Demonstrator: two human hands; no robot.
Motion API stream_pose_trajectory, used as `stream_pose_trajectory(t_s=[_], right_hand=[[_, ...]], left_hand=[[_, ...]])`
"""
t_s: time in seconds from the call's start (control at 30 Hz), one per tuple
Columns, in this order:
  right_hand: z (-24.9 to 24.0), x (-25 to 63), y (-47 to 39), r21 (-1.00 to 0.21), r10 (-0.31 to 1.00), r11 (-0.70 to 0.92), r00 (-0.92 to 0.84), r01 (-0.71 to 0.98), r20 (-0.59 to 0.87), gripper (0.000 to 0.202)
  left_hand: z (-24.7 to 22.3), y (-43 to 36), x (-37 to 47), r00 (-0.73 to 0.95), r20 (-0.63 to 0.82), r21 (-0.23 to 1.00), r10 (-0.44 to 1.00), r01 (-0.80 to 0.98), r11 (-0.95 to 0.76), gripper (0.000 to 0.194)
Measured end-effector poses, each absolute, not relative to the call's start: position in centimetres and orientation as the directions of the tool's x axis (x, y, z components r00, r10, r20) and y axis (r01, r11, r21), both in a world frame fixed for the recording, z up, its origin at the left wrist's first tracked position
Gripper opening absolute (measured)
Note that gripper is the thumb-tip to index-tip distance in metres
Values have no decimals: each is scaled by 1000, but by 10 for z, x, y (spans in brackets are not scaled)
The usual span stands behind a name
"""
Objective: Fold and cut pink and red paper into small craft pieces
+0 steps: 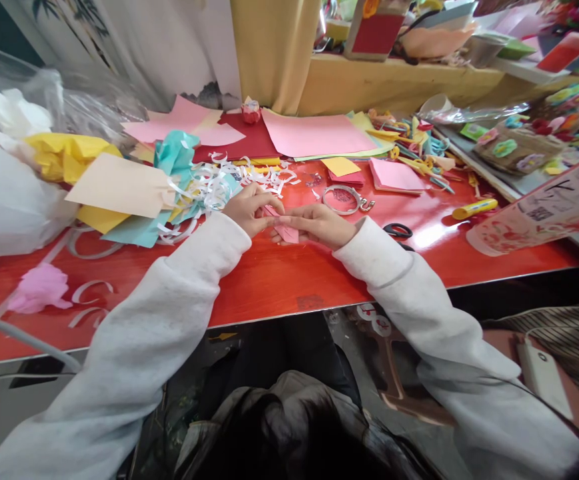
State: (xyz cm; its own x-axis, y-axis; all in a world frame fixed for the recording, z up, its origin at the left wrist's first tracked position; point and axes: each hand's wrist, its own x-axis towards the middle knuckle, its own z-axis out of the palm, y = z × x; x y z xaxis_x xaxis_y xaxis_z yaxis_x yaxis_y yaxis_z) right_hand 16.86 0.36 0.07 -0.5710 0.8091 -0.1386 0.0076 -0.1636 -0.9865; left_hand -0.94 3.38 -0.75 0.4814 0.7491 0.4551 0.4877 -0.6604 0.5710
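Between my two hands is a small piece of folded pink paper (287, 233), just above the red table (269, 280). My left hand (250, 210) pinches its upper left side with thumb and fingers. From the other side, my right hand (319, 225) grips the paper, its fingertips touching those of the left. Parts of the paper are covered by the fingers. White curled paper strips (214, 183) lie beside my left hand. A silver bangle (342, 200) and black-handled scissors (398, 231) are close to my right hand; the scissors' blades are hidden.
Pink sheets (319, 133) and a stack of pink squares (398, 176) lie at the back. Crumpled and flat coloured paper (119, 185) covers the left. On the right are a yellow glue stick or marker (474, 209) and a tilted printed cup (534, 207).
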Motion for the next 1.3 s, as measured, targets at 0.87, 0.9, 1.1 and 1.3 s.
stream_pose_trajectory(t_s=[0.87,0.9,1.1,1.3], right_hand=[[-6,171,9,-972,750,-226,-625,65,-216,15],[-5,171,9,-971,753,-231,-619,67,-222,13],[-3,170,8,-971,767,-222,-597,93,-232,10],[-4,169,8,-959,737,-235,-614,158,-282,19]], left_hand=[[-6,39,-12,454,175,867,874,350,-355,14],[-6,39,-12,466,141,884,874,337,-323,14],[1,36,-13,446,-63,909,893,394,-133,16],[2,33,-12,441,-13,910,897,377,-172,16]])
